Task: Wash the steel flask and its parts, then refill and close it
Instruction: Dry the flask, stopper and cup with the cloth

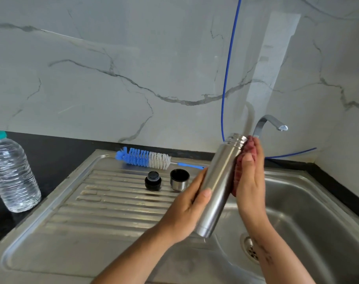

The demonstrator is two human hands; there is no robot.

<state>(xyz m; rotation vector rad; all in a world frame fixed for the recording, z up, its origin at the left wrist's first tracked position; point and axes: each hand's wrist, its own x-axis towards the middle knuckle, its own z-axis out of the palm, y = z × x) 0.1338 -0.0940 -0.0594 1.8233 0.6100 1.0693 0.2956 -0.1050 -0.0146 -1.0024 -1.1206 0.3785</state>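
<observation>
A: Nearest the lens: two forearms, meeting over the sink [318, 203]. Left hand [186, 210] wrapped round the lower half of the steel flask [217, 185], thumb across the front, fingers hidden behind. Flask tilted, open threaded mouth up and away, base down toward the wrist.

B: Right hand [249, 177]?

A: Fingers fairly straight, pressing a reddish scrubber [239, 160] flat against the far side of the flask, from neck down toward mid-body. Holding the pad more by palm pressure than by a pinch, by the look of it.

B: Water?

A: Tap [271, 121] just beyond the right fingertips, no stream visible. Probably still the dry-scrub or soaping stage on the outer wall.

B: Notes on doing it well?

A: Keep the left grip low and firm; wet steel likely slippery. Long strokes along the body, turning the flask in the left palm to reach every side. Extra passes round the neck threads. Better kept over the basin than over the ribbed drainboard [105, 203].

B: Other parts?

A: Left of the left hand, on the drainboard: black stopper [153, 180] and steel cap [179, 179], side by side, apart. Beyond them, bottle brush [145, 158], blue and white bristles. Far left, plastic water bottle [11, 175], capped, likely for the refill.
</observation>
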